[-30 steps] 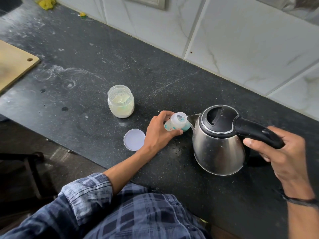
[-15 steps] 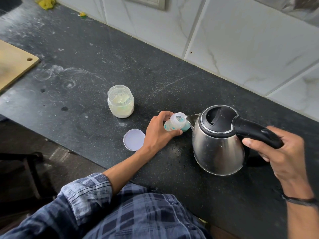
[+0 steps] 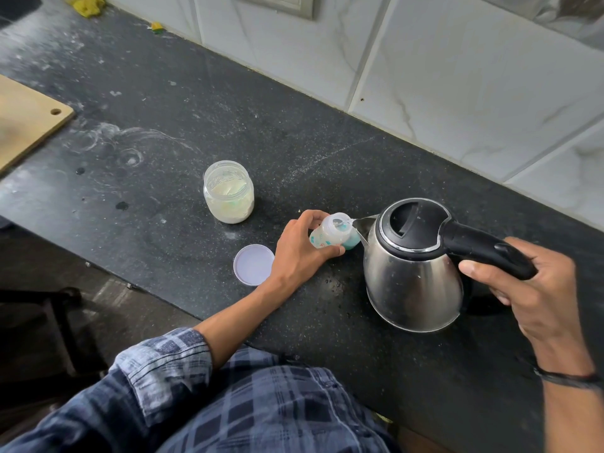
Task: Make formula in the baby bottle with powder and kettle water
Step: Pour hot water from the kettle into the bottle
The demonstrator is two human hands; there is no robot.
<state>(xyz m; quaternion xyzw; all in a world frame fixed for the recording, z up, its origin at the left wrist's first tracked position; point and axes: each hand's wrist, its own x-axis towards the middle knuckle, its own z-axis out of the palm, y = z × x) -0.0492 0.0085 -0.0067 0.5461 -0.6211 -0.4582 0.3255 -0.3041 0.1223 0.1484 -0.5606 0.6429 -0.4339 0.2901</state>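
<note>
A small clear baby bottle (image 3: 330,232) with teal print stands open-topped on the black counter, and my left hand (image 3: 299,253) grips its side. My right hand (image 3: 536,289) holds the black handle of a steel kettle (image 3: 413,276), which is tilted left. Its spout tip (image 3: 362,223) sits right at the bottle's mouth. An open glass jar of pale powder (image 3: 228,192) stands to the left of the bottle. Its white lid (image 3: 254,269) lies flat near the counter's front edge.
The black stone counter (image 3: 294,138) runs along a white tiled wall (image 3: 457,67). A wooden cutting board (image 3: 23,122) lies at the far left. Yellow scraps (image 3: 85,1) lie in the back left corner. A wall socket (image 3: 274,3) sits above the counter.
The kettle has tipped a little further left toward the bottle. Both hands keep their holds, and the bottle stays in place.
</note>
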